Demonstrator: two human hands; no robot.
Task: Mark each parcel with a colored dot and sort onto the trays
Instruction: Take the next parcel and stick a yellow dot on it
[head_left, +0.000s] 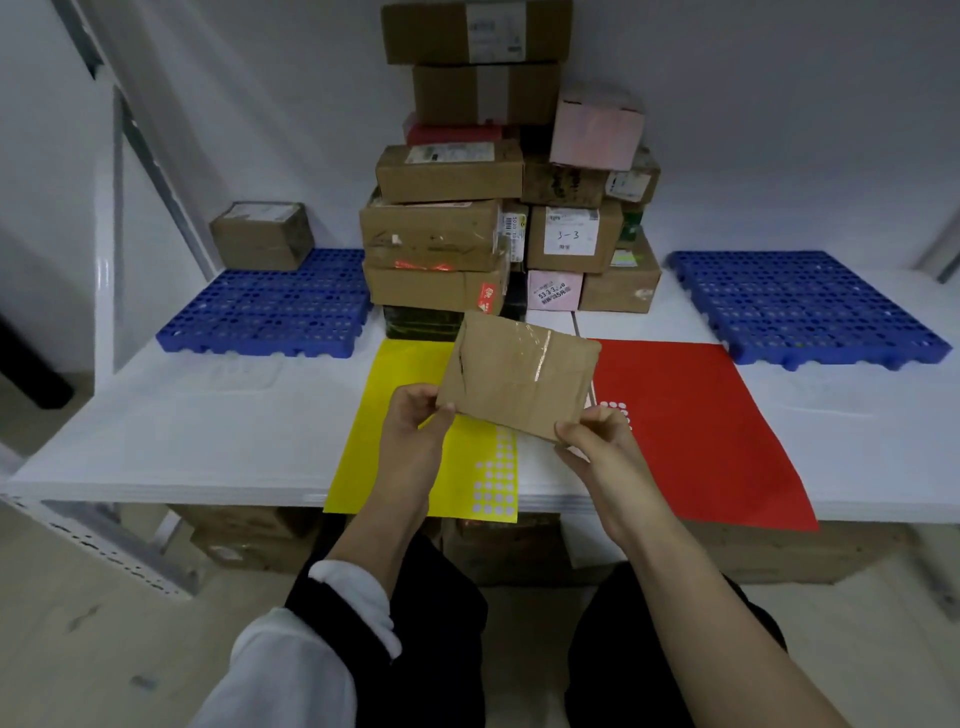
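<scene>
Parcel (519, 379), flat, rectangular and wrapped in creased brown paper with a glossy strip of clear tape across it, is held tilted in the air above the near middle of the table (208, 431). It overlaps the gap between the two sticker sheets. The left hand (415, 415) pinches its near-left corner with curled fingers and thumb. The right hand (592, 436) pinches the near-right corner the same way.

The table is a smooth white board set against plain white walls, with a grey metal frame (150, 171) slanting up on the left. A yellow sheet (410, 364) lies flat on the left and a red sheet (701, 415) on the right, both reaching the near edge and each showing pale round gaps in rows.

Two blue plastic trays, moulded grids full of round holes, sit at the far sides: the left tray (270, 312) carries one small cardboard box (262, 236) at its far corner, and the right tray (805, 306) lies bare. Between them rises a stack of boxes (447, 223), mostly brown taped cardboard with paper labels, plus a pink box (597, 127). More cartons (249, 535) stand under the table.
</scene>
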